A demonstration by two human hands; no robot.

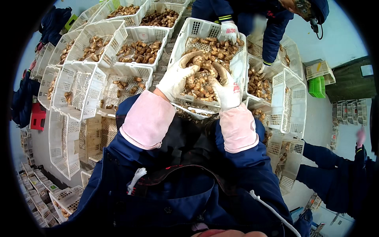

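Note:
My left hand [175, 81], in a white glove with stained fingertips and a pink cuff, is over the white crate [173, 51] in front of me. Its thumb and fingers curve round a brown mushroom [199, 60]. Opposite it, my right hand [228, 90], gloved alike, has its thumb and stained forefinger on either side of another mushroom [209, 68]. How firmly either is gripped is hard to see. More loose brown mushrooms [199, 85] fill the crate below. A co-worker's gloved hand [230, 31] reaches into the crate's far right corner.
White perforated crates with mushrooms [143, 51] stand at the left, some stacked and tilted. A co-worker leans in from the far right, their other hand [263, 69] in a neighbouring crate. Empty-looking crates [290, 102] stand at the right. A red stool [38, 117] is far left.

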